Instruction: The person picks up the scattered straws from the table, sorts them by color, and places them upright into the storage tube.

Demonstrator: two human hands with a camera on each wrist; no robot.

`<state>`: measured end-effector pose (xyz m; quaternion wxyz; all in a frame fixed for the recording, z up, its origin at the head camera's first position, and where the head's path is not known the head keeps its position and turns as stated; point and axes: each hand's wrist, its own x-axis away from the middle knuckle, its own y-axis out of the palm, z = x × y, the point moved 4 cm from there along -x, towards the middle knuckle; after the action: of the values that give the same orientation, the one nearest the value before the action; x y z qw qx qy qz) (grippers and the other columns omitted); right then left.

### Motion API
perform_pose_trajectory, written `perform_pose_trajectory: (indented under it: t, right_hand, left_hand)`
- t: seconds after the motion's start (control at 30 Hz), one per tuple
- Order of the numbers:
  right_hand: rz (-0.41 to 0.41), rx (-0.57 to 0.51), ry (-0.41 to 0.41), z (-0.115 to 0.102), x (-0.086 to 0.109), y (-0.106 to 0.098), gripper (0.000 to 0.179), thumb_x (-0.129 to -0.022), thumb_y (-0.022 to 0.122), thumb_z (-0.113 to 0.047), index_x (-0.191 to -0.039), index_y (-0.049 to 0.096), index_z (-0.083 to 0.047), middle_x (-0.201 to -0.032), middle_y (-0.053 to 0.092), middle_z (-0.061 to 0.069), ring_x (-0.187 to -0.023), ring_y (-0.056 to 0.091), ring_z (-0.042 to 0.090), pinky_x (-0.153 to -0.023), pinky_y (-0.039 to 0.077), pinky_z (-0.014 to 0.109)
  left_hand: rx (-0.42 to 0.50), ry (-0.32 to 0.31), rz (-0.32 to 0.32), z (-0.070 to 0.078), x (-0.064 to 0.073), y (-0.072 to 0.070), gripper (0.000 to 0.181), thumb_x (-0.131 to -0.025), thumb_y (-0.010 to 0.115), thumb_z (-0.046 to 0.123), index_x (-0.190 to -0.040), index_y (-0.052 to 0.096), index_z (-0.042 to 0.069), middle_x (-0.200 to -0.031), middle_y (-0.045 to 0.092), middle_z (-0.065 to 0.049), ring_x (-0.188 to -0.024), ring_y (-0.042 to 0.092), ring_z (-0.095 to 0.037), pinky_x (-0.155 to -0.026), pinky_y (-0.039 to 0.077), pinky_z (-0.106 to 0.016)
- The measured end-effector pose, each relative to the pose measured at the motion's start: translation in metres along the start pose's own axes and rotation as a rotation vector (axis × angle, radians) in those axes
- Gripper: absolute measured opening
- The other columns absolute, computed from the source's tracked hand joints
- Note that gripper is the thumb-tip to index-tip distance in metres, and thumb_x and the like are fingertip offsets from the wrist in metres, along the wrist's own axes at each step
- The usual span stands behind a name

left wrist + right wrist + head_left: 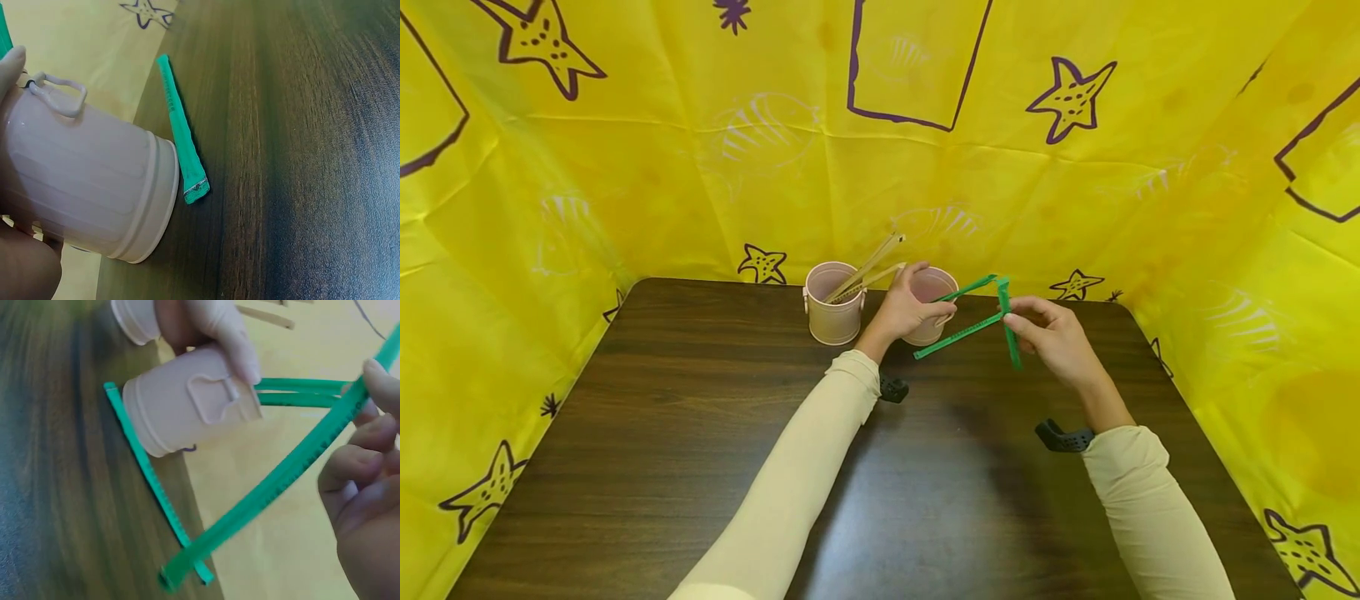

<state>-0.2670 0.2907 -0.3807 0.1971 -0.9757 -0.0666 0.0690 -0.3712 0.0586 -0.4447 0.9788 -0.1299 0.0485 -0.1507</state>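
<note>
My left hand (904, 310) grips a small pale pink bucket (94, 169) by its rim, thumb on the near side. Green printed strips (300, 392) stick out of its mouth. A long, flat green strip (275, 481) with dark lettering is pinched between the thumb and fingers of my right hand (1063, 342), just right of that bucket. Another green strip (180, 128) lies on the table against the bucket's base. Left of my left hand stands a second pink bucket (835, 323), with several tan strips (868, 271) leaning out of it.
The dark wood-grain table (700, 442) ends just behind the buckets. A yellow sheet (655, 192) printed with starfish and fish hangs behind it and on both sides. A dark band (1063, 437) is worn at my right wrist.
</note>
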Motion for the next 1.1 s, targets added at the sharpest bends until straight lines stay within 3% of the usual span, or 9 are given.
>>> perform_pose_trajectory:
  t: [0.3, 0.5, 0.63, 0.9, 1.1]
  right_hand:
    - [0.175, -0.469, -0.191, -0.015, -0.005, -0.009, 0.008, -0.099, 0.063, -0.004, -0.105, 0.067, -0.007, -0.095, 0.074, -0.002, -0.053, 0.037, 0.013, -0.052, 0.027, 0.031]
    - [0.264, -0.650, -0.319, -0.030, -0.011, -0.021, 0.010, -0.098, 0.060, 0.004, -0.102, 0.063, -0.005, -0.093, 0.073, 0.004, -0.050, 0.030, 0.015, -0.053, 0.017, 0.031]
    - [0.298, -0.765, -0.361, -0.035, -0.017, -0.025, 0.010, -0.097, 0.060, 0.006, -0.101, 0.063, -0.003, -0.092, 0.074, 0.007, -0.048, 0.025, 0.014, -0.051, 0.015, 0.028]
    - [0.302, -0.817, -0.359, -0.030, -0.027, -0.019, 0.012, -0.095, 0.061, 0.009, -0.099, 0.064, -0.002, -0.092, 0.075, 0.008, -0.046, 0.030, 0.011, -0.051, 0.014, 0.028]
    - [0.309, -0.706, -0.297, -0.024, -0.038, -0.003, 0.008, -0.095, 0.065, 0.002, -0.100, 0.064, -0.005, -0.093, 0.075, 0.003, -0.045, 0.032, 0.009, -0.049, 0.016, 0.029]
  left_hand:
    - [-0.004, 0.000, 0.005, -0.001, 0.001, 0.000, 0.094, -0.081, 0.087, 0.038, -0.158, 0.034, 0.024, -0.168, 0.021, -0.008, -0.150, 0.035, -0.037, -0.119, 0.034, -0.057]
    - [-0.012, -0.002, 0.009, -0.002, 0.002, -0.002, 0.093, -0.082, 0.086, 0.038, -0.158, 0.034, 0.024, -0.168, 0.021, -0.007, -0.149, 0.036, -0.037, -0.119, 0.035, -0.057]
    - [-0.018, -0.002, 0.013, -0.002, 0.001, -0.003, 0.094, -0.081, 0.087, 0.041, -0.157, 0.034, 0.025, -0.169, 0.019, -0.007, -0.150, 0.035, -0.036, -0.119, 0.035, -0.056]
    - [-0.009, 0.007, 0.001, -0.001, 0.000, 0.000, 0.097, -0.080, 0.087, 0.042, -0.158, 0.034, 0.021, -0.169, 0.018, -0.010, -0.151, 0.033, -0.037, -0.120, 0.035, -0.057]
    - [-0.011, 0.006, 0.011, 0.001, 0.000, -0.001, 0.097, -0.079, 0.088, 0.043, -0.157, 0.035, 0.022, -0.168, 0.019, -0.010, -0.150, 0.034, -0.037, -0.119, 0.035, -0.056]
